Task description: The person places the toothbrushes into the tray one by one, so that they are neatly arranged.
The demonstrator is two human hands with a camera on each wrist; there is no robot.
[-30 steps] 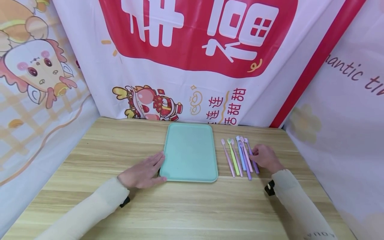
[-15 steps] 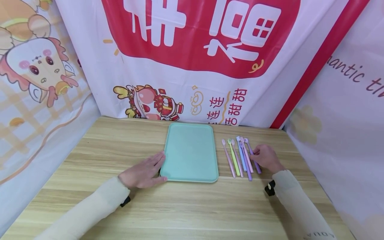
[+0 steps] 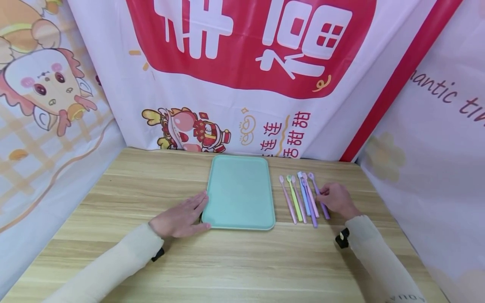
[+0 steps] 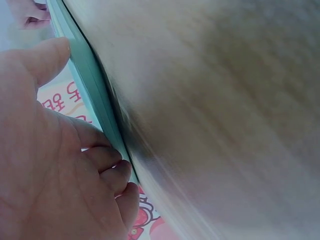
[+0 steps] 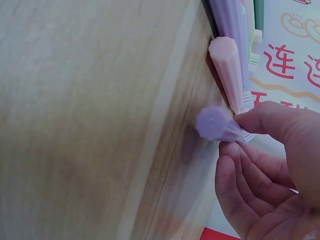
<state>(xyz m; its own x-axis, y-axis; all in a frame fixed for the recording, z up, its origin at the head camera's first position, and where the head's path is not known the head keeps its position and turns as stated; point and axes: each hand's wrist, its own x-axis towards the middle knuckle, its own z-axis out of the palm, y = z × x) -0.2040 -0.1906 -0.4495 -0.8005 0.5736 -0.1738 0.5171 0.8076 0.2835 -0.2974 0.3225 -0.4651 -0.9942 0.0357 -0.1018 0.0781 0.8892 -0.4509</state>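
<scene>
A wooden table (image 3: 242, 265) carries a pale green tray (image 3: 240, 191), which lies flat near the back edge. At its left side, the left hand (image 3: 182, 216) has relaxed fingers, the thumb spread apart, and it touches the rim without gripping. The right hand (image 3: 335, 200) pinches the rightmost purple toothbrush (image 3: 315, 186) between thumb and curled fingers. This brush is just beside six other toothbrushes (image 3: 295, 198), lying to the right of the tray, some overlapping.
</scene>
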